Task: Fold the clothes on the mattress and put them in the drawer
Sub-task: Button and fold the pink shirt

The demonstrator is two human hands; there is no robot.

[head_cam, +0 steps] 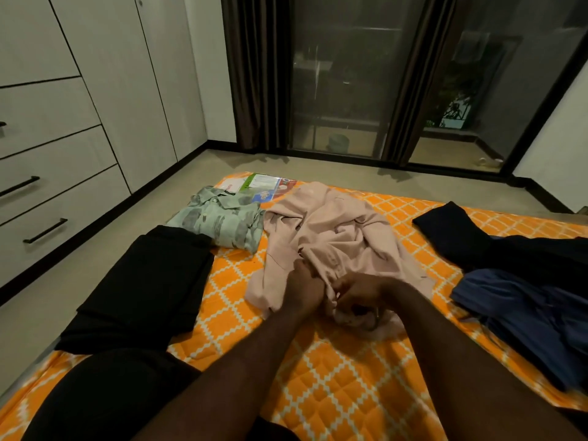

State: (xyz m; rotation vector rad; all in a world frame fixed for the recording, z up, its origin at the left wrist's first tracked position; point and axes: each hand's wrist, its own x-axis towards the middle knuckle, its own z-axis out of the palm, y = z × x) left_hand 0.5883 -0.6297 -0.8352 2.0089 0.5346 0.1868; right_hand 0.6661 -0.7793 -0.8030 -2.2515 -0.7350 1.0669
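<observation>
Hands meet at the near edge of a pink shirt (331, 237). The left hand (304, 291) shows its back to the camera, and its fingers are curled into a fold of the cloth. The right hand (359, 296) is just beside it, almost touching, with fingers bent inward and pinching a bunched bit of the same shirt. Both forearms reach in from the near edge.

The pink shirt lies crumpled and spread open in the middle of the mattress (334, 377), whose cover is orange with a white diamond pattern. Left of the shirt and just touching it lies a green patterned shirt (219, 221), folded flat with its collar towards the far side. Nearer on the left, a black garment (152, 275) lies folded in a long flat stack along the mattress edge, its far end against the green shirt. A leg in black cloth (111, 393) rests at the near left.

On the right, well apart from the hands, a dark navy garment (461, 233) lies unfolded, and a blue garment (534, 313) is heaped loosely nearer. At the far edge of the mattress sits a printed plastic packet (264, 186).

Beyond the floor on the left stand the drawers (63, 186), all closed, with black bar handles. Dark curtains (254, 74) and a glass door (343, 74) fill the far wall.
</observation>
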